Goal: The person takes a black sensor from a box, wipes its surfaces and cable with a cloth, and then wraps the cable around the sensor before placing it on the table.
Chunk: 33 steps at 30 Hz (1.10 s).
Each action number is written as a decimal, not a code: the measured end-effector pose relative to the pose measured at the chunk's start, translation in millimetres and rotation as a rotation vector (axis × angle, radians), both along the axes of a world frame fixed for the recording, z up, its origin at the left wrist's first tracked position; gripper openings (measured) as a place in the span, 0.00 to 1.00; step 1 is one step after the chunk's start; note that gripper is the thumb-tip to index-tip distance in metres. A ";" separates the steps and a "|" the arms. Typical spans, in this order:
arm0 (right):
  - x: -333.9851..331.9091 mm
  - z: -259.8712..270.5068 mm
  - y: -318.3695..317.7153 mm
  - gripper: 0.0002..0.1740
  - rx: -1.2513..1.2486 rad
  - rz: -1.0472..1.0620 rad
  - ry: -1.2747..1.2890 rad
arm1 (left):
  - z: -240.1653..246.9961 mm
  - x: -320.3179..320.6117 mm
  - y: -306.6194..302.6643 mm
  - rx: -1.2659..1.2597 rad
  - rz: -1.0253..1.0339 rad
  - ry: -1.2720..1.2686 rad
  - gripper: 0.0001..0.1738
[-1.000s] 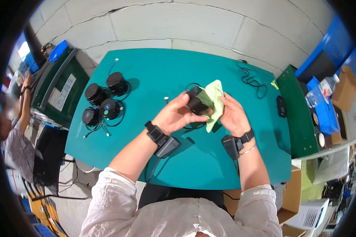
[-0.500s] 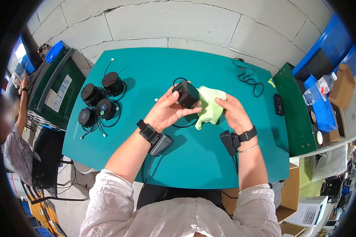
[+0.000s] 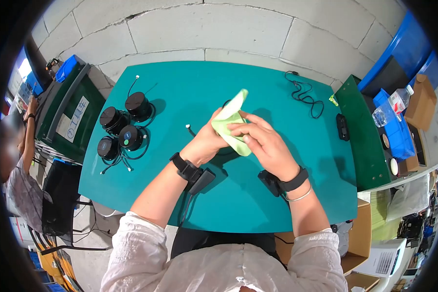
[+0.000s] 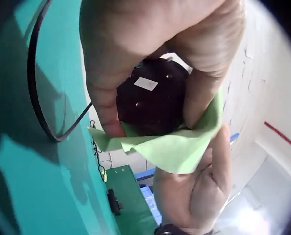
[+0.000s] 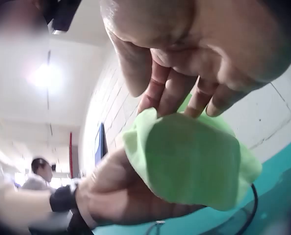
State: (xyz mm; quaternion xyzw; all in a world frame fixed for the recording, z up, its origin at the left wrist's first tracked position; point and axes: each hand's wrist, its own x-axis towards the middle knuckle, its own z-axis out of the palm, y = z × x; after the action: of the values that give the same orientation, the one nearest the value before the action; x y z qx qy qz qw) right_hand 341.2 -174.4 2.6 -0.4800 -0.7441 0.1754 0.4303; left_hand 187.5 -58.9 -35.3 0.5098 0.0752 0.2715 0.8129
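Note:
My left hand grips a black cylindrical device, thumb and fingers round its sides; its flat base with small screws and a white label shows in the left wrist view. A light green cloth covers the device's other face, so the head view hides nearly all of it. My right hand holds the cloth against that face, its fingertips at the cloth's edge in the right wrist view. From the device a thin black cable loops down, and a white-tipped plug lies left of the hands.
Several similar black cylinders with cables stand at the left of the green table. At the right lie a black cable and a small black object, beside a green panel. Another person is at the far left.
The device has turned so the cloth now covers it. My right hand has moved left, bringing the cloth from beside the device onto its face. The cylinders at the left stay put.

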 end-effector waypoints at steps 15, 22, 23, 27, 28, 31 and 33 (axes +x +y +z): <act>-9.5 -19.5 5.7 0.22 -0.222 -0.374 0.258 | 5.7 0.0 -10.8 0.910 0.175 0.221 0.61; -5.3 -12.2 1.8 0.22 -0.244 -0.285 0.749 | 21.7 1.7 -23.1 0.680 0.204 0.236 0.50; -7.2 -14.3 3.8 0.22 -0.248 -0.274 0.742 | 23.5 3.2 -23.3 0.705 0.182 0.254 0.47; -1.6 -30.0 8.0 0.22 -0.228 -0.329 1.162 | 30.3 -1.3 -24.0 1.192 0.339 0.205 0.46; 5.2 -33.5 6.8 0.22 -0.328 -0.274 1.209 | 31.3 -2.4 -24.3 1.189 0.333 0.208 0.46; 12.9 -33.0 0.8 0.21 -0.533 -0.094 1.322 | 30.9 -4.0 -21.5 1.338 0.335 0.244 0.46; 13.9 -31.4 -0.2 0.19 -0.636 0.031 1.378 | 26.9 -3.3 -16.2 1.389 0.348 0.241 0.45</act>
State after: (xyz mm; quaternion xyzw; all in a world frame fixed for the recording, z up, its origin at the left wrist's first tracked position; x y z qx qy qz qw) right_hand 355.0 -174.6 -28.8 -0.3524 -0.2270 0.6477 0.6362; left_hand 184.2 -75.1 -8.4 0.9153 0.0545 0.3239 0.2329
